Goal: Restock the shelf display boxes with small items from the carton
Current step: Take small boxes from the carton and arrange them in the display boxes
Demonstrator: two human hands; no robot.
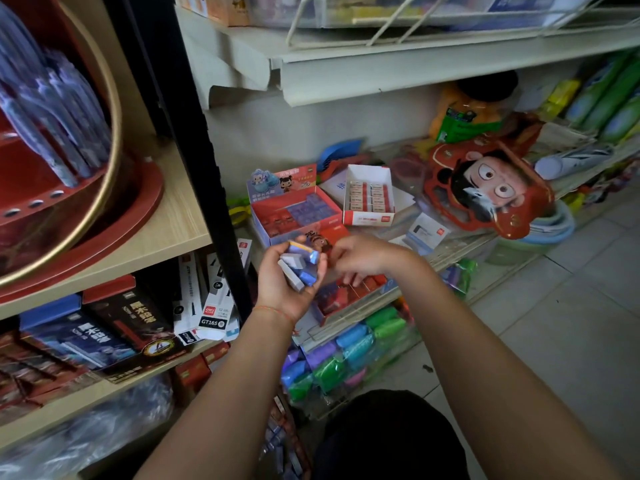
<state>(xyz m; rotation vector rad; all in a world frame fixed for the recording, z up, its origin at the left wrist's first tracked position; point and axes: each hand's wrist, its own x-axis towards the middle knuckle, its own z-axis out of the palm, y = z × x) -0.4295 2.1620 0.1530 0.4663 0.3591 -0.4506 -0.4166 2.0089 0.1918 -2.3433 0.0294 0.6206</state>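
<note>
Your left hand (289,278) curls its fingers around a bunch of little blue erasers (300,266). Your right hand (360,258) bends beside them; you cannot tell if it pinches one. They look light and slippery, so hold their flat sides above the red display box (294,211).

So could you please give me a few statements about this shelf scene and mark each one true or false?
1. The left hand holds several small blue and white erasers. True.
2. The white box stands left of the red box. False: it stands to its right.
3. The right hand rests flat on the floor. False: it is raised beside the left hand, fingers curled.
4. The white box is open, with rows of small items inside. True.
5. The mask lies on the top shelf. False: it is on the same shelf as the boxes.
</note>
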